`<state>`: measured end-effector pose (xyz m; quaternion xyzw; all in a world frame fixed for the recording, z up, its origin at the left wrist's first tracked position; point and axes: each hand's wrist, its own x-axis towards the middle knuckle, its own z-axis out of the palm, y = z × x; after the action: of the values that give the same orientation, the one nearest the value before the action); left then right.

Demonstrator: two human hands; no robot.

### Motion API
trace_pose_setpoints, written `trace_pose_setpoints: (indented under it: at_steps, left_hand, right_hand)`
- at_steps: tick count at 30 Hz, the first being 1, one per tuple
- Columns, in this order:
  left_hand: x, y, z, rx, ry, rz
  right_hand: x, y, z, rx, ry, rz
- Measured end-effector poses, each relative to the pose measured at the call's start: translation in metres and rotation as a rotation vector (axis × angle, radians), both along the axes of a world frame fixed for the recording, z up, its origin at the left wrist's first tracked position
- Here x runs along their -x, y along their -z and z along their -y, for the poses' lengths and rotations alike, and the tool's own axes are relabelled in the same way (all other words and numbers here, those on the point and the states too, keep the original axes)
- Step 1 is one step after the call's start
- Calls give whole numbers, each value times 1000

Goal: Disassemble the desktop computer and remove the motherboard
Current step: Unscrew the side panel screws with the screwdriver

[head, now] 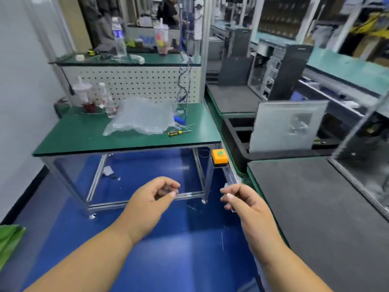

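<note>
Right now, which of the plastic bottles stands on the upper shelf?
The tall clear water bottle with the blue label; the other bottles stand on the green bench below.
</note>
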<state>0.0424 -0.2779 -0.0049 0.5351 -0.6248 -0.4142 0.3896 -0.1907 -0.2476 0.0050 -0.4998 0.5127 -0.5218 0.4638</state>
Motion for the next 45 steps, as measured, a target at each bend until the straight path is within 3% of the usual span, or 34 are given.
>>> trace_pose_setpoints:
  at_steps: [9, 18, 26, 30, 33, 39, 42, 45]
  left_hand:
    - [8, 10, 129, -1, -141, 36]
    - [-12, 70, 305, -63, -22, 118]
    - [-32, 133, 468, -89, 31, 490]
    - [-32, 165, 530, -144, 94, 588]
    - [-28, 188, 562, -123, 131, 689]
    - [-19, 212, 596, 23, 165, 1067]
    - [-16, 216, 605, 43, 171, 1103]
    - [-14, 213, 605, -13, 144, 974]
  right_hand:
    - [8, -5, 129, -32, -94, -68]
    - [-29, 28, 270, -90, 2, -16]
    - [-65, 58, 386, -220, 104, -54]
    - [-72, 71, 422, -268, 154, -72]
    - [-72, 81, 443, -305, 175, -95]
    - [-70, 95, 471, -348, 215, -84]
    - [-69, 98, 480, -355, 213, -82]
    - [-67, 101, 486, -349, 214, -91]
